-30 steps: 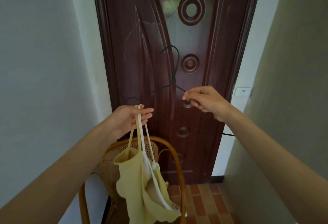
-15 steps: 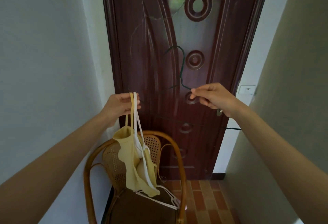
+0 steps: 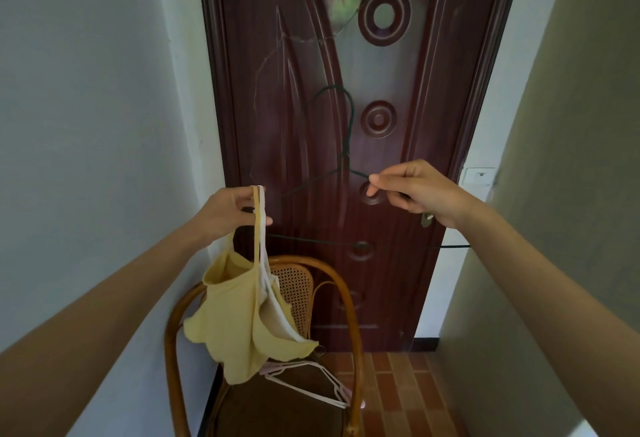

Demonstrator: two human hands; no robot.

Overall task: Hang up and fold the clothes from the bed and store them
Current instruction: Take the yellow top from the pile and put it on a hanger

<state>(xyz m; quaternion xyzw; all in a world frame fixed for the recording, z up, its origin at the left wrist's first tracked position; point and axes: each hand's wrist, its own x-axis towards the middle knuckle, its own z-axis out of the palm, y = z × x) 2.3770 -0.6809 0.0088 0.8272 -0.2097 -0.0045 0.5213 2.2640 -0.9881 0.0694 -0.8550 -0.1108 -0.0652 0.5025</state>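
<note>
Since half a second ago, both hands sit slightly higher against the dark red carved wooden door (image 3: 311,55). Its top is cut off. The yellow strappy knit top (image 3: 239,319) dangles above the rattan chair (image 3: 332,277), straps pinched by the left hand (image 3: 228,211). The thin dark wire hanger (image 3: 346,159) blends into the door; the right hand (image 3: 412,190) pinches its shoulder, arm outstretched.

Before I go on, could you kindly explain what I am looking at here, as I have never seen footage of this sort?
There is no machine: a person wears a camera on the head, looking forward and down at two bare hands. The left hand pinches the thin straps of a yellow top, which dangles below it. The fingers of the right hand pinch one shoulder of a dark wire hanger. Behind stands a dark wooden door. Below is a rattan chair with white hangers lying on its seat. The top is not yet on the hanger.
</note>
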